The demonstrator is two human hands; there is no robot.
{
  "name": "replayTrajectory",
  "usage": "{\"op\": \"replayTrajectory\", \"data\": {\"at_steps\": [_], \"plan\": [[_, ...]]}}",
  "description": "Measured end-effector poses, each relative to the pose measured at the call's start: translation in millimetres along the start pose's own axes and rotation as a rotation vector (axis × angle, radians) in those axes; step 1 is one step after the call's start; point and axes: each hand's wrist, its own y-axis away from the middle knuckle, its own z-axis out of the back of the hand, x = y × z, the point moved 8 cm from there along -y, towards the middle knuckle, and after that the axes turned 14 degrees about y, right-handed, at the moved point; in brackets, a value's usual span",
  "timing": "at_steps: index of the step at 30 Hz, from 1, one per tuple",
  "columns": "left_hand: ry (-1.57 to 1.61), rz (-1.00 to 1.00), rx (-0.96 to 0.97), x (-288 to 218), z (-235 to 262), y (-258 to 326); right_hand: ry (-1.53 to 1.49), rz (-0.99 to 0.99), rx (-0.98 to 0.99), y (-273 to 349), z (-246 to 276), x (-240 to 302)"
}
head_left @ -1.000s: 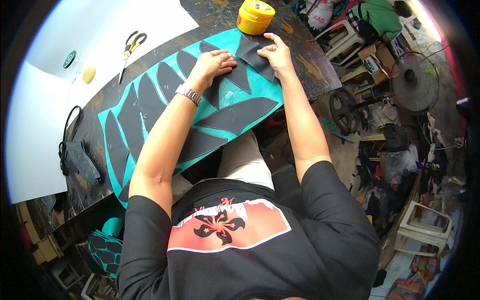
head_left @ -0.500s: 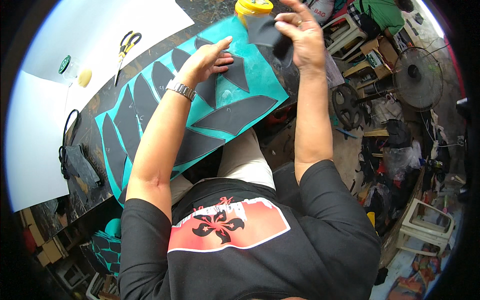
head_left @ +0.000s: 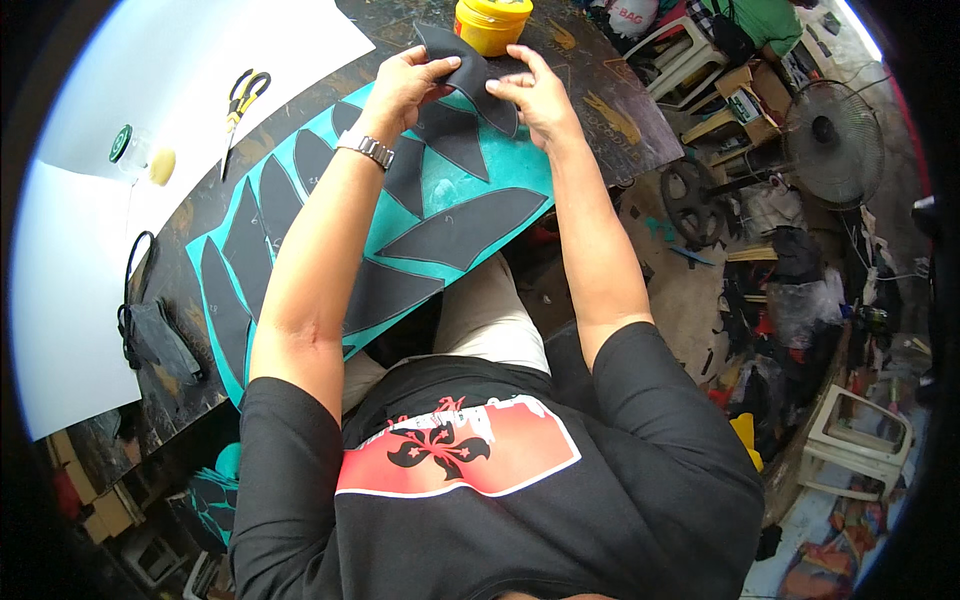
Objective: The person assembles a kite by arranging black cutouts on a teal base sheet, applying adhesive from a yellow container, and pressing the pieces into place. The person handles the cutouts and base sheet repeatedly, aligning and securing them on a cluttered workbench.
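Left hand [head_left: 408, 85] and right hand [head_left: 535, 95] each pinch an edge of a black leaf-shaped cutout [head_left: 470, 80] above the teal sheet [head_left: 450, 190], near a yellow tub [head_left: 492, 24] on the table [head_left: 610, 110].

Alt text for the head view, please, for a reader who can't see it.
Both hands, left hand and right hand, hold a black leaf-shaped piece above a teal sheet covered with similar black pieces, on a dark worktable. A yellow tub and scissors lie nearby.

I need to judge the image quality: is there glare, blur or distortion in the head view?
Head view: the white sheet is washed out by glare; fisheye bends the teal board and darkens the rim; left hand, right hand and black piece look sharp.
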Motion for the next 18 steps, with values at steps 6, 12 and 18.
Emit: {"op": "replayTrajectory", "data": {"at_steps": [6,12,18], "plan": [[-0.545,-0.194,-0.031,3,7,-14,0.089,-0.097,-0.127,23,5,-15],[-0.716,-0.31,-0.178,-3,14,-17,0.392,0.138,-0.392,34,7,-5],[-0.745,-0.291,-0.176,-2,15,-23,0.213,-0.03,-0.358,33,10,-22]]}}
